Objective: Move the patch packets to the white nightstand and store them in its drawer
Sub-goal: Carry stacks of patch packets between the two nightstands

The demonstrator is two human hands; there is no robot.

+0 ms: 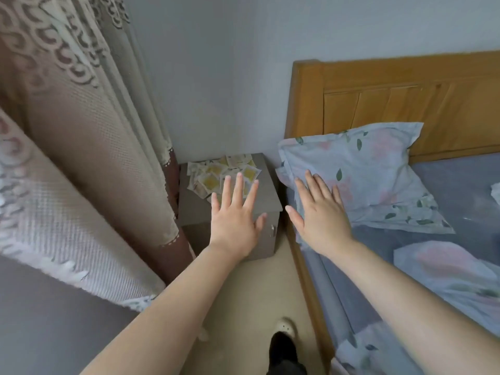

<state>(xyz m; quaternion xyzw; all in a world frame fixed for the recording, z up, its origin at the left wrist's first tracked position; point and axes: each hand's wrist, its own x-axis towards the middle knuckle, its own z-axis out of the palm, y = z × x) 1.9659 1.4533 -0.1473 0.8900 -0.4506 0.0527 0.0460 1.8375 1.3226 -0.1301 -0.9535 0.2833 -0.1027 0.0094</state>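
- Spreading across the centre of the frame, your left hand (235, 220) is seen from the back, overlapping the nightstand (194, 209); its fingers (238, 188) are straight, fanned apart and hold nothing.
- Whether that hand touches the surface or floats above it, you cannot tell from this view.
- Your right hand (322, 220) lies just right of centre, palm down, with its fingers (316, 185) straight and loosely spread, gripping nothing; they overlap the near corner of the pillow (373, 169).
- The patch packets (216, 174) lie in a loose, overlapping heap on the back part of the nightstand's surface, just above centre in the frame; your left fingertips cover the heap's near edge.
- The packets look pale, several with a yellow square in the middle.
- The nightstand stands in the corner, between the curtain (89, 125) on the left of the frame and the bed (460, 201) on the right; a small handle (272, 230) shows on its front, beside your left thumb.
- The pillow is light blue with leaves and pink blotches, and leans toward the wooden headboard (405, 85) at upper right.
- A lace-covered cushion (54, 212) fills the left edge.
- At the bottom centre, a pale shoe (284, 326) rests on the beige floor (254, 288).
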